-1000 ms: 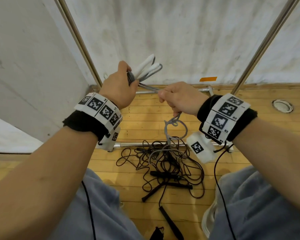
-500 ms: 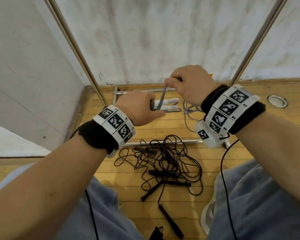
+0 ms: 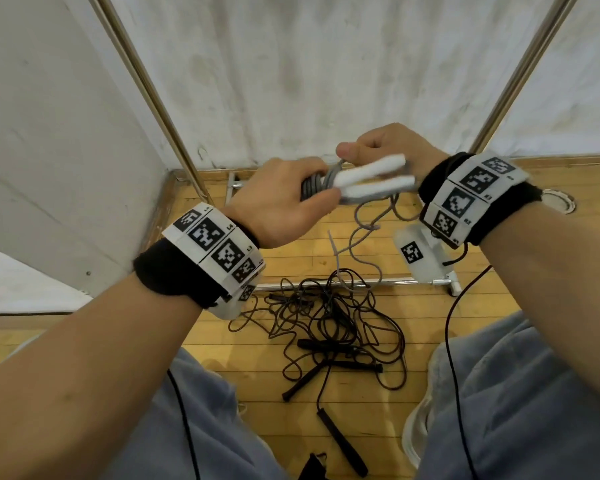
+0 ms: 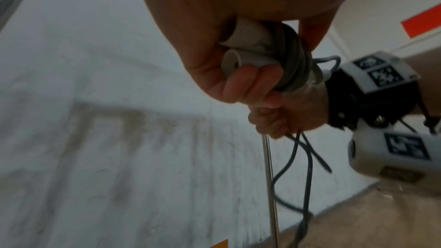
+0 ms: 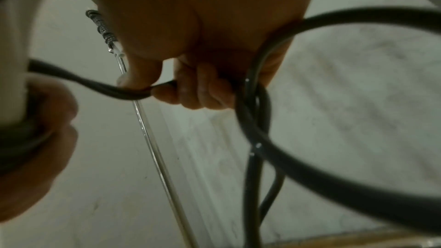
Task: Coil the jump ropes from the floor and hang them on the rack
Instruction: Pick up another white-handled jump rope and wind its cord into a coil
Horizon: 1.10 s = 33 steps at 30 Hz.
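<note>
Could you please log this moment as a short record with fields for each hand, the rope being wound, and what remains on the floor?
left hand: grips two white handles with grey cord coils wrapped round them
right hand: pinches the grey cord's loose length
grey cord tail: hangs in loops toward the floor
floor: tangled black jump ropes on wooden boards
rack: metal poles, nothing seen hung

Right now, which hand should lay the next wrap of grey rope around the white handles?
Right. The right hand already pinches the loose grey rope beside the bundle. The left hand grips the white handles and wound turns, so it likely should just hold.
</note>
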### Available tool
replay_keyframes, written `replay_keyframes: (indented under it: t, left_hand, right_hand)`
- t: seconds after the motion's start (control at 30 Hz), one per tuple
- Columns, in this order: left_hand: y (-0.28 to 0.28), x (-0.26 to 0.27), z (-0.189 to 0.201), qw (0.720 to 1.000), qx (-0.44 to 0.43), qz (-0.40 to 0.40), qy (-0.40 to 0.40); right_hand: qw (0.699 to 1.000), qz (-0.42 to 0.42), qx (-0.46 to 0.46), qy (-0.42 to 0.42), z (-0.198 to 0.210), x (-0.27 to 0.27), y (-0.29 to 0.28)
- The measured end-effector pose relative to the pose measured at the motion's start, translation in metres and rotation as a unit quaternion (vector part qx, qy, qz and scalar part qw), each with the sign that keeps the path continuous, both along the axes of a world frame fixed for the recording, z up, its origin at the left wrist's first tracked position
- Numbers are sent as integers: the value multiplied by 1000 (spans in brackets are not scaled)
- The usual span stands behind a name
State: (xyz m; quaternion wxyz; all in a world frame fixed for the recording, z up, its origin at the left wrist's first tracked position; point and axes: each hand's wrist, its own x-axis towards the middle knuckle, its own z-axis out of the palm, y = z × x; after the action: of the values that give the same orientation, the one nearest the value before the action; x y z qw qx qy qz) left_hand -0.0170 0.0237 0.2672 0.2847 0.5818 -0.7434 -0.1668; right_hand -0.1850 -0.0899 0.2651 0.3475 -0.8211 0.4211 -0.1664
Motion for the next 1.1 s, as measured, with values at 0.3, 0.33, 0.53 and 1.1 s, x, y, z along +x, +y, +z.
replay_keyframes:
  t: [0.3, 0.33, 0.53, 1.1]
  left_hand:
    - [-10, 7, 10, 943, -38, 127, 306]
    - [-11, 8, 12, 932, -39, 137, 334]
    - [-19, 22, 21, 877, -47, 187, 440]
    - [-23, 57, -8, 968, -86, 234, -13]
  right_hand:
    - [990, 27, 101, -95, -18, 39, 41]
    - [990, 17, 97, -99, -18, 41, 43]
    - [991, 18, 14, -130, -26, 53, 63]
    - [996, 8, 31, -79, -13, 35, 45]
